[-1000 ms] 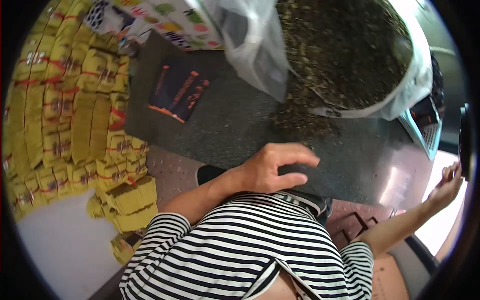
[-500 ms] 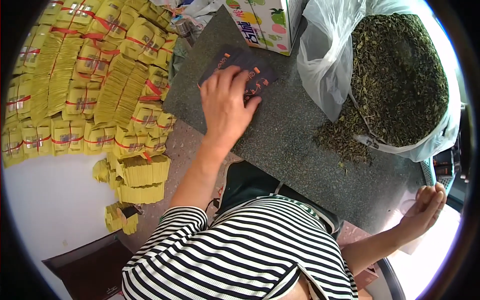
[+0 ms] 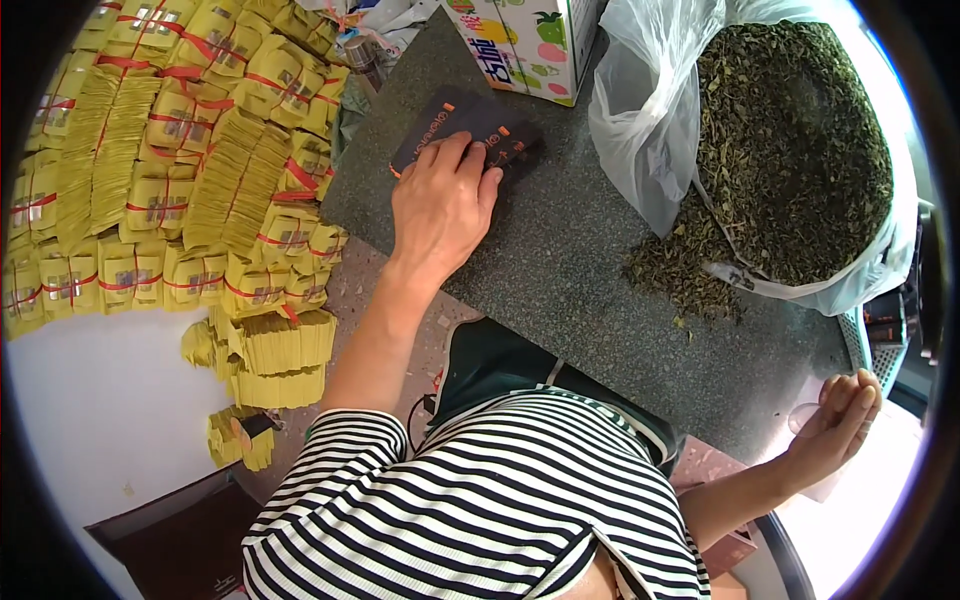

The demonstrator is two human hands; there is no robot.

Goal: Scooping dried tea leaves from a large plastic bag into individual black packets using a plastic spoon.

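Note:
My left hand (image 3: 443, 205) lies over a few dark flat pouches (image 3: 440, 112) with orange print, which overlap on the grey speckled tabletop. Its fingers bend down onto the upper pouch, and the thumb rests close by on the right; the fingertips are partly hidden. Blur softens the pouches' right side. Away at the table's right end, my right hand (image 3: 843, 422) is raised with its fingers closed together. A clear rounded thing (image 3: 803, 419) shows beside that hand, too faint to name. Whatever sits inside those fingers is hidden.
A clear plastic bag (image 3: 650, 120) of dried leaves (image 3: 790, 150) stands at the right, with loose leaves (image 3: 685, 265) spilled beside it. A printed carton (image 3: 525, 45) is at the back. Yellow packets (image 3: 165, 130) in red-banded bundles fill the left. A metal cylinder (image 3: 363, 58) stands near the far-left corner.
My left hand has drawn slightly back and left, with its thumb now closer to the fingers. The pouches' right side has blurred. My right hand stays raised and closed.

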